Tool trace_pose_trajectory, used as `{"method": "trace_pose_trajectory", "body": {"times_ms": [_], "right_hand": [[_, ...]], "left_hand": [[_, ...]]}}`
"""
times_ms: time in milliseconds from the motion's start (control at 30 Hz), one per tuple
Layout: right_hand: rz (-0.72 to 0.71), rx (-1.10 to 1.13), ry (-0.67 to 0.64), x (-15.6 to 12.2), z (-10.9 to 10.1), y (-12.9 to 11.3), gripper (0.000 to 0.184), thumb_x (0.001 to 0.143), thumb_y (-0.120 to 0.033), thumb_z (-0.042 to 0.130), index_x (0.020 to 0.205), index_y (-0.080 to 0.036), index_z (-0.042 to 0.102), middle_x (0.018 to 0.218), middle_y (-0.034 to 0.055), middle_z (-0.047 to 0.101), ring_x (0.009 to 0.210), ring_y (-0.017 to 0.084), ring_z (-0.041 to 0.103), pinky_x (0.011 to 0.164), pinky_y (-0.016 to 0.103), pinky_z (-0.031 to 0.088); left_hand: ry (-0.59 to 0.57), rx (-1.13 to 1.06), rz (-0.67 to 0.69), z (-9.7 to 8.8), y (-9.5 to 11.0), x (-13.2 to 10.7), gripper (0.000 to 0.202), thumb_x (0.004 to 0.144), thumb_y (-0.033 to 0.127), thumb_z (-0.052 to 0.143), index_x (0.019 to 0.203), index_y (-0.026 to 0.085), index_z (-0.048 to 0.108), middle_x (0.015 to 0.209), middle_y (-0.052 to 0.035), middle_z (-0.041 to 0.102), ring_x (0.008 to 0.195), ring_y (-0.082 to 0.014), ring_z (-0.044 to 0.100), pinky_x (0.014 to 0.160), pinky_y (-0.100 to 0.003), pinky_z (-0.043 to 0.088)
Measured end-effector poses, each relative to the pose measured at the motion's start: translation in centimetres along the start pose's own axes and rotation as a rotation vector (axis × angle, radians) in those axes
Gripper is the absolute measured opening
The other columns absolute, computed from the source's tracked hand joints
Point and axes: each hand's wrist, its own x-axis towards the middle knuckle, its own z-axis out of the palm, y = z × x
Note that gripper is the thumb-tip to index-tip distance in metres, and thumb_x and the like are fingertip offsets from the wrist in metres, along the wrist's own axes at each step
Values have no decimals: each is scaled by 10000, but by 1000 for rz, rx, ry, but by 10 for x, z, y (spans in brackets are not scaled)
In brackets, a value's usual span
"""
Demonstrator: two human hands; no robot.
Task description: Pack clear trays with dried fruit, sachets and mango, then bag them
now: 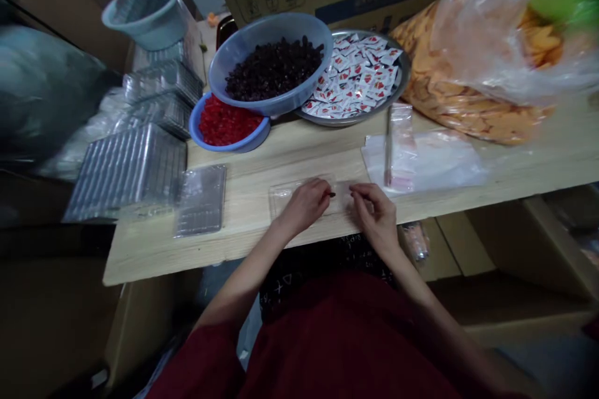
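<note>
Pinching a small dark morsel [332, 194], a person's left hand [303, 206] works low over a clear plastic tray [284, 198] on the wooden surface [150, 255]. The right hand [374, 215] curls close beside it, its hold unclear. Behind sit dark dried fruit [274, 68] in a blue bowl [219, 75] and foil-edged sachets [350, 75] on a steel platter [403, 68].

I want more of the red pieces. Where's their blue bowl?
In the head view, the blue bowl sits at the table's far edge, left of centre, overlapped by the larger bowl of dark fruit, with stacked clear trays to its left.
</note>
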Motion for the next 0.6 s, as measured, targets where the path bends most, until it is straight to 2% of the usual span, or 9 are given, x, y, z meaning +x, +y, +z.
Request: {"method": "trace_pose_trajectory", "body": {"times_ms": [133,267,400,467,567,600], "right_hand": [[-50,-64,-112,-13,11,11,214,1003,-242,519,1114,-221,700,1103,103,679,1056,225,654,941,422,547],[-121,-195,-142,-12,20,22,269,993,-227,518,1184,-222,707,1170,130,639,1098,258,598,965,469,532],[-168,-250,-171,-12,21,25,307,991,-226,531,1254,-221,690,1189,138,610,1091,269,568,955,478,525],[-174,-234,-156,-11,18,24,327,985,-231,554,1289,-236,672,1212,133,599,1105,270,569,961,480,520],[-179,-233,-133,-7,13,23,318,975,-234,579,1276,-259,679,1207,120,610,1117,276,572,969,496,508],[-183,-234,-132,-5,13,23,301,975,-234,579,1253,-259,691,1189,117,620,1112,277,574,967,499,506]], "left_hand": [[-21,8,54,6,-4,1,179,968,150,549,1001,219,711,1024,-69,709,1020,-206,666,930,-374,540],[58,-59,13,3,-7,-5,205,977,185,571,1121,236,707,1158,-76,720,1086,-206,671,964,-385,539],[48,-15,17,-12,-7,-10,171,980,192,569,1021,215,734,1048,-75,726,996,-203,678,912,-363,538],[141,-18,-17,-30,-8,-11,176,992,231,562,1042,217,730,1003,-67,717,928,-191,670,858,-341,534],[437,-1,-111,-65,-10,-9,175,996,270,560,1076,218,707,982,-55,709,874,-178,650,811,-321,520],[485,26,-133,-74,-10,-8,163,991,274,566,1056,216,704,965,-51,706,863,-179,644,809,-322,516]]}}
